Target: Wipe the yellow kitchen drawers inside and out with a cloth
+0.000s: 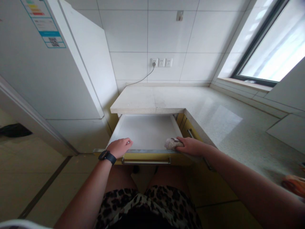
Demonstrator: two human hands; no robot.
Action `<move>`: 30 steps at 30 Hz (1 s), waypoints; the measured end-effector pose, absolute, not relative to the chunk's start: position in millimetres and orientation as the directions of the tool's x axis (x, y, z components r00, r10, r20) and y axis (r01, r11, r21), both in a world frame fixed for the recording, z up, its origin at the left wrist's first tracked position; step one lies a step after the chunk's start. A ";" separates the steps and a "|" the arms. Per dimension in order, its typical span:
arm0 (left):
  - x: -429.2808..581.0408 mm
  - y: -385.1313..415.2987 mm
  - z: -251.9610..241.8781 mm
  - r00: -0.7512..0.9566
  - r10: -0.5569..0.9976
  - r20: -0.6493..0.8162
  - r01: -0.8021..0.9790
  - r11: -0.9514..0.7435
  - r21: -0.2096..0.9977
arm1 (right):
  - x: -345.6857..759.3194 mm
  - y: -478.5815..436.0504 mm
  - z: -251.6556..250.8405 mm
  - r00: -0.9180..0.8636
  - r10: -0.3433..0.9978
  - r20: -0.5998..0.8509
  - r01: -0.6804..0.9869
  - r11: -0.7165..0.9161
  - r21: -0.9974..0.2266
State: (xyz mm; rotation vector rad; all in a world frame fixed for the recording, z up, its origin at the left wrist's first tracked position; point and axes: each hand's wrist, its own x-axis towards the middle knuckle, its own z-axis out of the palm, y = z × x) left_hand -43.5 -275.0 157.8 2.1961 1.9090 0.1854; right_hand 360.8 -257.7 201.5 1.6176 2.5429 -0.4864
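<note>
A yellow-fronted drawer [133,152] stands pulled out under the stone countertop, its white inside bare. My left hand [120,147], with a dark watch on the wrist, rests on the drawer's front rim near the left corner, fingers curled over the edge. At the drawer's front right corner my right hand [190,145] is closed on a crumpled greyish cloth [172,143], which lies against the drawer floor. A metal bar handle [145,161] runs along the drawer front below both hands.
A white fridge [47,70] stands close on the left. The pale countertop [214,108] wraps round to the right under a window. Wall sockets [161,62] with a plugged cable sit behind. An orange object [294,184] lies at the right edge.
</note>
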 end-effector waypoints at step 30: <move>-45.0 -272.8 153.8 0.143 0.988 -0.049 0.959 -0.126 0.254 | 361.2 -256.9 200.1 -0.431 0.870 -0.240 0.899 0.391 -0.195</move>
